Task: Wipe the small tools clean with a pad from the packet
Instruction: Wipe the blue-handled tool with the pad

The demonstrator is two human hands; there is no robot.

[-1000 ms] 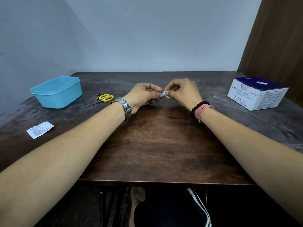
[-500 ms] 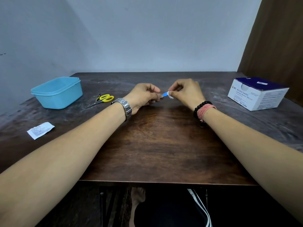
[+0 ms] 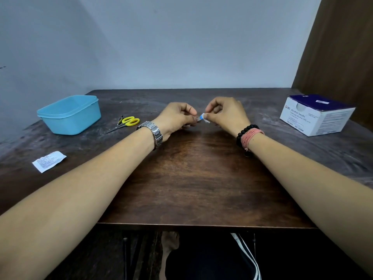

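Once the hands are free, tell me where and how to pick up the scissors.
Take the scissors by the yellow loops, coming from above on the right. They lie flat on the table, loops toward the middle and thin blades pointing left toward the near edge; the loops are the bulkiest part.

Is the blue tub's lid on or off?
On. The blue tub has a flat lid sitting across its top, its rim overhanging the walls all round, so nothing inside can be seen.
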